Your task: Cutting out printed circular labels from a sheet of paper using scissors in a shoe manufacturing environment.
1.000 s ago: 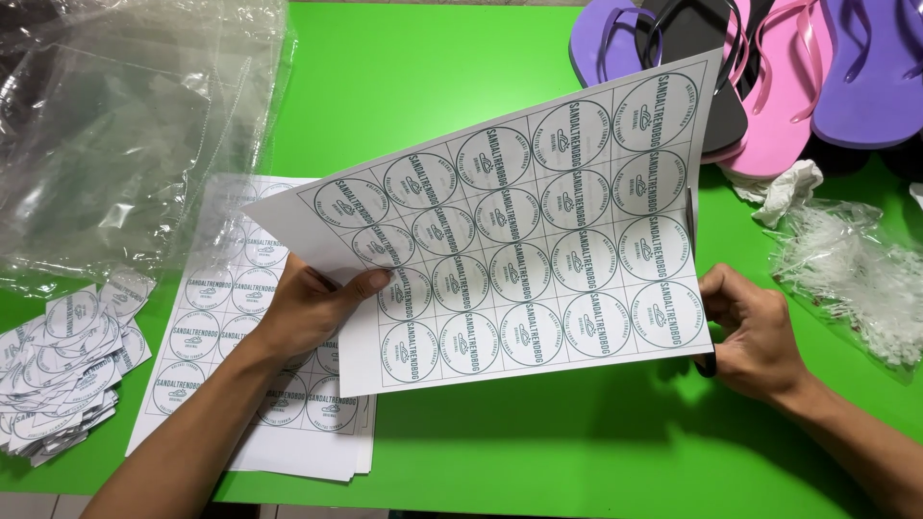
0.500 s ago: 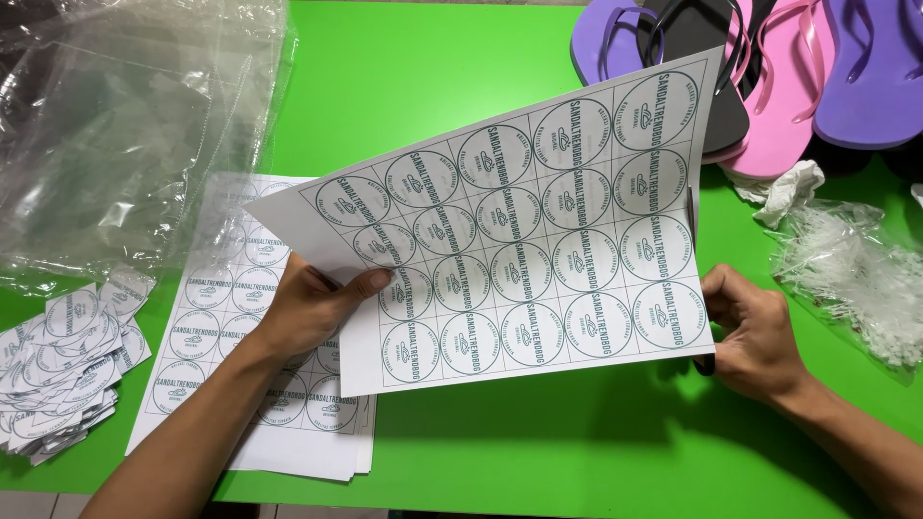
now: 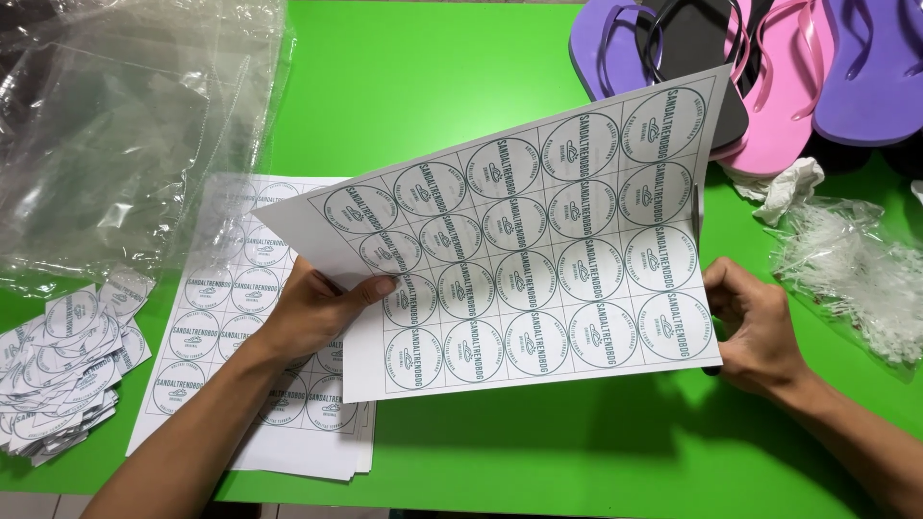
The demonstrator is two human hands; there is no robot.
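Bright green tabletop (image 3: 433, 86) filling almost the whole view, evenly lit from above, soft shadows on its near part, a thin strip of pale floor (image 3: 38, 505) below its near edge

Open green table (image 3: 433, 106) lies ahead of you, past the raised label sheet (image 3: 538, 240), and along the near edge below it. On your left, clear plastic bags (image 3: 115, 125), a stack of label sheets (image 3: 221, 317) and a heap of cut labels (image 3: 58, 370) block the way. On your right, flip-flops (image 3: 769, 67), crumpled tissue (image 3: 788, 187) and a packet of plastic fasteners (image 3: 856, 274) crowd the far corner.
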